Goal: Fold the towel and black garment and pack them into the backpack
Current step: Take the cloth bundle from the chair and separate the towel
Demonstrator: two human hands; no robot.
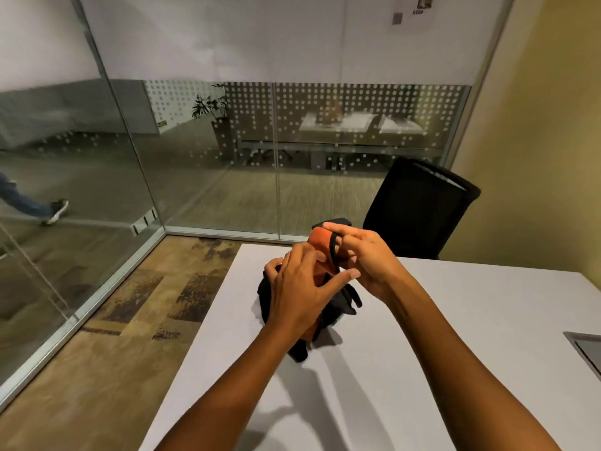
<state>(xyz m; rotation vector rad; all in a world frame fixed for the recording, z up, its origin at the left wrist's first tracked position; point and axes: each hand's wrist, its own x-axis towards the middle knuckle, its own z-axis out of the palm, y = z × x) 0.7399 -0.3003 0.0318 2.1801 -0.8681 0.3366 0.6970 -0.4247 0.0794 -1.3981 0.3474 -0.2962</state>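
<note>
A white desk [455, 320] stands in a glass-walled room, a black chair [419, 206] behind its far edge. Near that edge both hands cover the backpack [328, 307]: left hand [299, 291] resting with fingers spread, right hand [364, 255] pinching its strap [332, 247].

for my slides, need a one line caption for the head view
Both hands, left hand and right hand, work an orange-and-black backpack on a white table.

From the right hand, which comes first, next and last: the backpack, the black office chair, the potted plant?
1. Backpack: orange and black, on the table, touching the right hand.
2. Black office chair: just behind the table, to the right.
3. Potted plant: far off, beyond the glass wall.
</note>
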